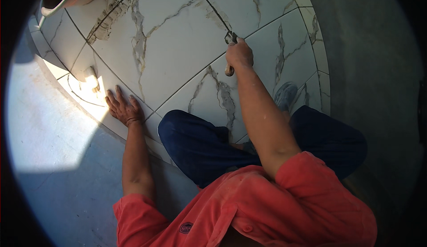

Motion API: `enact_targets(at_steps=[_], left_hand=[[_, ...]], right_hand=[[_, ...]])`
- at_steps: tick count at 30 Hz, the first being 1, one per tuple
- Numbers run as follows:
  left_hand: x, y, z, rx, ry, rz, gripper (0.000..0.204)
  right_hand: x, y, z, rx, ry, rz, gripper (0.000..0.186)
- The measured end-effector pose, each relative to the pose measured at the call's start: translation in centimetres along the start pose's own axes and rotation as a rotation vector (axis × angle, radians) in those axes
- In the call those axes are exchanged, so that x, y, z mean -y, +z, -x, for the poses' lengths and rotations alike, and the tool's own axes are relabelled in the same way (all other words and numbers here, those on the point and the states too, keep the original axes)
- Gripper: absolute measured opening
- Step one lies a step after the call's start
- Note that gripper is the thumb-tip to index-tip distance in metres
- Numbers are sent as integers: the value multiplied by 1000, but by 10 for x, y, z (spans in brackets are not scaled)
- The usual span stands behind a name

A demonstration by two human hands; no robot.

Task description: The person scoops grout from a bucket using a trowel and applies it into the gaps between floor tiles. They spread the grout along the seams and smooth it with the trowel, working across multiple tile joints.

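My right hand (240, 53) is closed around a small trowel-like tool with a rounded wooden handle end (229, 71); its grey, smeared tip meets a dark joint between the tiles. Much of the tool is hidden by my fingers. Under both hands lies a floor of white marble-look tiles (173, 47) with grey veins. Grey grout smears (104, 24) run along the joints at the upper left and top. My left hand (125, 108) rests flat on the tiles near their left edge, fingers spread, holding nothing.
A basin or bucket (73, 0) stands at the upper left. A small pale object (91, 79), too glaring to name, lies in the sunlit patch beyond my left hand. Bluish-grey floor (58, 193) borders the tiles on the left, dark grey floor (373, 60) on the right. My legs (195, 136) are folded on the tiles.
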State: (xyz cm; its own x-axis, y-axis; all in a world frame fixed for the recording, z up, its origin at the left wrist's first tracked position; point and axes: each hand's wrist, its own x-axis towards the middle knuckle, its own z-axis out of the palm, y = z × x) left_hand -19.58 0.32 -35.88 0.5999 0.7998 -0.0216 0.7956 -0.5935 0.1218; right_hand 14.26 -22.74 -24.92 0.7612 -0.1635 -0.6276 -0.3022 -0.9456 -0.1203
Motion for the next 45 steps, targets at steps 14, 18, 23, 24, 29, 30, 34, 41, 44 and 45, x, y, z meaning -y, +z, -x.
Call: enact_targets(at_steps=[14, 18, 23, 24, 29, 30, 34, 41, 44, 45], left_hand=[[-4, -1, 0, -12, 9, 30, 74], [9, -3, 6, -19, -9, -9, 74], [-7, -4, 2, -20, 14, 16, 71], [-7, -2, 1, -15, 3, 2, 71], [6, -1, 3, -23, -3, 6, 72], [4, -1, 4, -30, 4, 34, 73], [2, 2, 2, -31, 10, 9, 73], [0, 10, 2, -37, 25, 2, 71], [2, 26, -10, -79, -138, 23, 68], [3, 34, -10, -103, -297, 55, 66]], right_hand=[[17, 2, -14, 76, -7, 168, 39], [3, 6, 4, 32, -79, 120, 41], [0, -5, -12, 51, -50, 106, 45], [-1, 0, -12, 11, -85, 168, 43], [-37, -19, -12, 153, -107, -109, 45], [-40, -42, -9, 191, -36, -212, 47], [-69, -76, -28, 200, -85, -114, 46], [-144, -72, -60, 114, -503, 154, 47], [-144, -57, -69, 14, -746, 261, 46], [-143, -50, -67, 28, -764, 332, 46]])
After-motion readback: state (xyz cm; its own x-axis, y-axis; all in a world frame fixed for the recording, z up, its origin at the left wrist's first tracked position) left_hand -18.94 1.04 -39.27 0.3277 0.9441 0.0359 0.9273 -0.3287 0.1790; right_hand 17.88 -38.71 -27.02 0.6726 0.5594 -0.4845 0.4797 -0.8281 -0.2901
